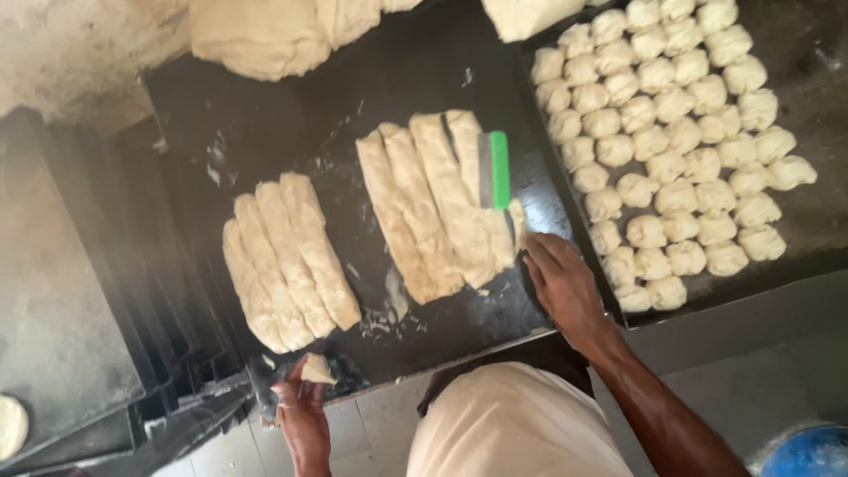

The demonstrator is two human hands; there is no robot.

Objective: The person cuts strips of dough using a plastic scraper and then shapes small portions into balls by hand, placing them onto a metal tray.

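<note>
My left hand (303,408) is at the front edge of the dark work table (415,71), closed on a small piece of dough (316,369). My right hand (562,284) lies flat on the table, holding nothing, its fingertips against the near end of a group of long dough strips (433,208). A scraper with a green handle (495,168) rests on top of those strips. A second group of dough strips (284,261) lies to the left, just beyond my left hand.
A dark tray (795,66) at the right holds several rows of small dough balls (671,150). Large dough masses (261,35) sit at the table's far edge. Stacked dark trays (71,300) stand at the left. A blue object (808,452) is at the bottom right.
</note>
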